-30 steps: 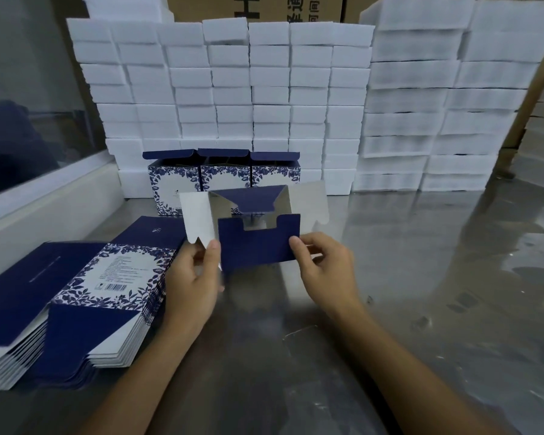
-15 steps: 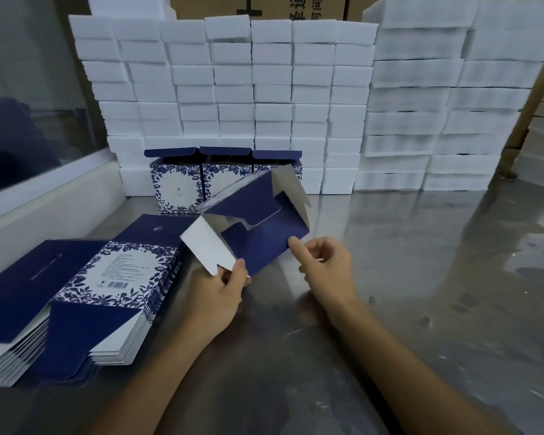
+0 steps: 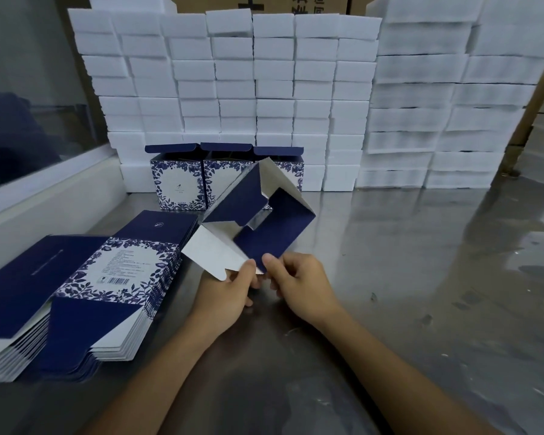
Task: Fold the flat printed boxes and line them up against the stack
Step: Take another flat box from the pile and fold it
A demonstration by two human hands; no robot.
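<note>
While seemingly empty, box in hands

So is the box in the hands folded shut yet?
No: the box is open at its end, flaps splayed, silver inside showing.

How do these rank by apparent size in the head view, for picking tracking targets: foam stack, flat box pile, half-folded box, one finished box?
1. foam stack
2. flat box pile, though nearness inflates it
3. half-folded box
4. finished box
</note>
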